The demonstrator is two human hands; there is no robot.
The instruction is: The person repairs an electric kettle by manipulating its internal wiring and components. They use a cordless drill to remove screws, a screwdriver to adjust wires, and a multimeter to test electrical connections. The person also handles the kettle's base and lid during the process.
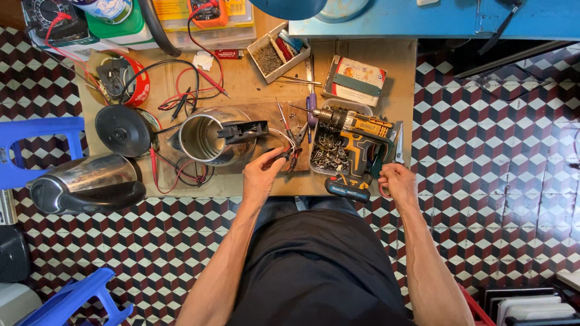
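Checkered red, black and white floor tiles (495, 181) surround a low wooden bench (254, 84). Nearest, the left hand (261, 176) pinches thin wires (283, 145) beside an open steel kettle (208, 137); the right hand (396, 181) closes on scissors (399, 145). Between them a yellow cordless drill (356, 142) lies over a screw tray (329, 154). A second kettle (87, 184) sits left. Farther back: a small parts box (275, 54) and a flat red-and-white packet (355, 78).

Two steel kettles (208, 137) (87, 184), one cordless drill (356, 145), two blue stools (36, 145) (72, 299), two hands (261, 178) (397, 181)
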